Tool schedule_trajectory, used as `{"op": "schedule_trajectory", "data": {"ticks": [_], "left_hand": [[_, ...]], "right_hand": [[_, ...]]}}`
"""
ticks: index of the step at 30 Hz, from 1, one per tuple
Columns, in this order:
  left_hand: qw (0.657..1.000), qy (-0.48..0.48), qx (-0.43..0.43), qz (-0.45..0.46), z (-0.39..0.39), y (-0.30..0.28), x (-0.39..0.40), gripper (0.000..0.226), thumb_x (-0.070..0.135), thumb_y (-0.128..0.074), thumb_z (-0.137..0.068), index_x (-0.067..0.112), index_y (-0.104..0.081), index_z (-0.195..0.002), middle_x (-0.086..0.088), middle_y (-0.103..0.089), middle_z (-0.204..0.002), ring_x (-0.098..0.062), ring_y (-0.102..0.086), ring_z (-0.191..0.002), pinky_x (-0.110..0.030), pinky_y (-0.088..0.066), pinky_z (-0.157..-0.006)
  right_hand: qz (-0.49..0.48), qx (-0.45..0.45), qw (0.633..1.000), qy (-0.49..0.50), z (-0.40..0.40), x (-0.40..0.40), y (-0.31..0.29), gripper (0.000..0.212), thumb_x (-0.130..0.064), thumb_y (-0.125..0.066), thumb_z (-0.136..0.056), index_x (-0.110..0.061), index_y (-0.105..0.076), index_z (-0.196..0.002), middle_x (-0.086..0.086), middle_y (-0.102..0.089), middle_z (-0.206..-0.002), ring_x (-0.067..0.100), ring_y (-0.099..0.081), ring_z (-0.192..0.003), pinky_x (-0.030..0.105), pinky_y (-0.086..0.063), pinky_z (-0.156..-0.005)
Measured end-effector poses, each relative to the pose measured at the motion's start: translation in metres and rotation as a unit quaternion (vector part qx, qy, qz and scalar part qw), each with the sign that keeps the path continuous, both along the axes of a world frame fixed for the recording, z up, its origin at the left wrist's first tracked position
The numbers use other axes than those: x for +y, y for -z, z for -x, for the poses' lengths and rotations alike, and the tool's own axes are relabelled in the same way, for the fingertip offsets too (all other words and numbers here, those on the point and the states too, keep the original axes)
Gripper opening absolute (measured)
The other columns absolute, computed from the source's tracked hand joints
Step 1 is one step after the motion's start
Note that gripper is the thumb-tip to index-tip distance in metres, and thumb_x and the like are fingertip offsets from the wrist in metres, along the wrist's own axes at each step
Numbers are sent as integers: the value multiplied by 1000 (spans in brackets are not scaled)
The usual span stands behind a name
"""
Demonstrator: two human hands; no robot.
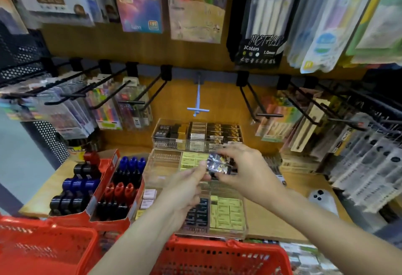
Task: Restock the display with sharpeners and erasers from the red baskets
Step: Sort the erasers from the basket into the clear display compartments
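Both my hands, left (187, 182) and right (241, 166), pinch a shiny wrapped eraser pack (218, 163) just above the clear display tray (165, 163), so next I probably open or seat it in a compartment below.

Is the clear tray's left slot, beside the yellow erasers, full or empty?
Empty: the left slot shows only clear plastic, while yellow erasers fill the next one.

The small shiny dark packet (218, 164) pinched between both hands is too blurred to identify — and both red perforated plastic baskets (219, 257) run off the bottom edge.
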State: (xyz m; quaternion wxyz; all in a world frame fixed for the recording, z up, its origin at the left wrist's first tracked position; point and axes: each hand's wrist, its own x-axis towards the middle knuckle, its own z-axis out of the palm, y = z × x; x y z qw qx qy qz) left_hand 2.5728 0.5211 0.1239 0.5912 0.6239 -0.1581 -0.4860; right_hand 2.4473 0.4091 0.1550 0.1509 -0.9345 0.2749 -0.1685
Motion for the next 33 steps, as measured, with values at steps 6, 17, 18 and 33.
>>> {"op": "schedule_trajectory", "data": {"ticks": [6,17,18,33], "left_hand": [[999,-28,41,0,-28,26,-27,18,27,-65,-92,16,-73,-105,1,-65,-95,-3,-36,-49,-15,-26,-37],[994,-41,106,7,-28,43,-34,17,23,-67,-92,19,-80,-81,5,-65,-77,-4,-33,-47,-16,-23,-37],[993,-44,107,1,-27,43,-34,18,22,-66,-93,19,-80,-82,5,-65,-77,-4,-33,-47,-16,-22,-36],[991,-40,128,-12,-13,40,-35,11,13,-65,-93,12,-75,-97,-1,-61,-79,-4,-36,-45,-16,-24,-36]], "right_hand": [[17,59,995,76,-41,-76,9,57,-27,-69,-89,-19,-48,-142,5,-49,-137,21,-46,-128,27,-32,-108],[-38,37,992,114,-90,-120,40,34,-8,-57,-96,-17,-64,-128,7,-63,-131,23,-58,-120,20,-38,-103],[-44,17,992,119,-88,-120,42,33,-9,-59,-96,-17,-65,-127,6,-64,-129,22,-60,-117,17,-39,-99],[-54,-27,982,180,-68,-129,41,28,-29,-56,-99,-19,-68,-122,5,-68,-120,22,-62,-107,22,-43,-90]]}}
